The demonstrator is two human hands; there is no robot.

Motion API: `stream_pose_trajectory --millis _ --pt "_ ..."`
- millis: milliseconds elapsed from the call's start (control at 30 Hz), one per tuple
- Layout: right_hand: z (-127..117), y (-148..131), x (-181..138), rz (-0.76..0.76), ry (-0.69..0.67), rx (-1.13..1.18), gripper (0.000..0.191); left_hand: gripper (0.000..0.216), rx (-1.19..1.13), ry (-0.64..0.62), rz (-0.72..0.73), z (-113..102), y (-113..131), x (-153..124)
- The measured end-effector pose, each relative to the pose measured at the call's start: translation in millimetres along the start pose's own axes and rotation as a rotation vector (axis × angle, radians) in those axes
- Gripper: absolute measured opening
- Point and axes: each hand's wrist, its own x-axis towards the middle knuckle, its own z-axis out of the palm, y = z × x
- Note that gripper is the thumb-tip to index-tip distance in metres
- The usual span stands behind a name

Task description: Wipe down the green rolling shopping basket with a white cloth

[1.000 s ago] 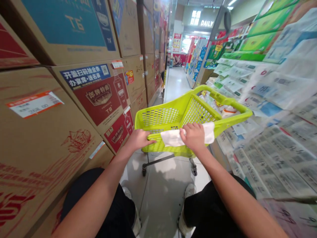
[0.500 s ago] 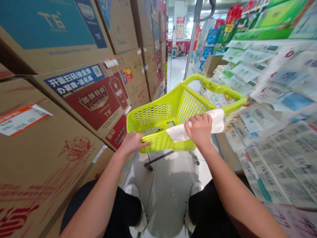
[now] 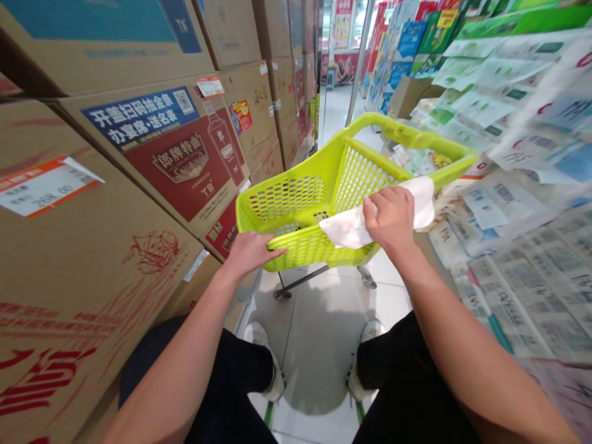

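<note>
A lime-green plastic shopping cart (image 3: 296,194) stands sideways in front of me, its handle toward the upper right. My left hand (image 3: 252,251) grips the cart's near rim at the left corner, thumb on the outside. Over the near rim further right lies a white cloth (image 3: 346,227). My right hand (image 3: 391,213) is closed on this cloth and presses it against the rim. The cloth's ends stick out on both sides of the hand. The cart's basket holds nothing that I can see.
Stacked cardboard cartons (image 3: 185,166) with price tags wall the left side. Plastic-wrapped packs (image 3: 504,209) are piled along the right. Grey tiled floor (image 3: 319,345) runs between my shoes. A metal post (image 3: 359,61) rises behind the cart.
My right hand has slid the cloth slightly right along the rim, toward the handle. My left hand keeps its hold at the corner. The view has tilted down a little.
</note>
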Motion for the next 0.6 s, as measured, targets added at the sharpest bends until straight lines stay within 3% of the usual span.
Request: stream_pose_trajectory --millis 67,233,300,367,533,600 --pt "0 -21 -10 -0.037 -0.011 0.005 0.05 0.065 -0.016 0.016 0.007 1 4 -4" --pt "10 -114 -40 -0.309 -0.141 0.212 0.056 0.051 -0.061 -0.009 0.042 -6 13 -12" --pt "13 -127 -41 -0.359 -0.163 0.256 0.054 0.048 -0.068 -0.021 0.049 -9 12 -14" --pt "14 -115 -34 -0.323 -0.157 0.223 0.045 0.048 -0.064 -0.028 0.046 -10 10 -16" --pt "8 -30 -6 -0.018 -0.012 0.047 0.038 0.057 -0.041 -0.046 0.039 -8 7 -17" --pt "6 -11 -2 0.047 0.045 0.013 0.033 0.059 -0.04 -0.045 0.047 -6 9 -16"
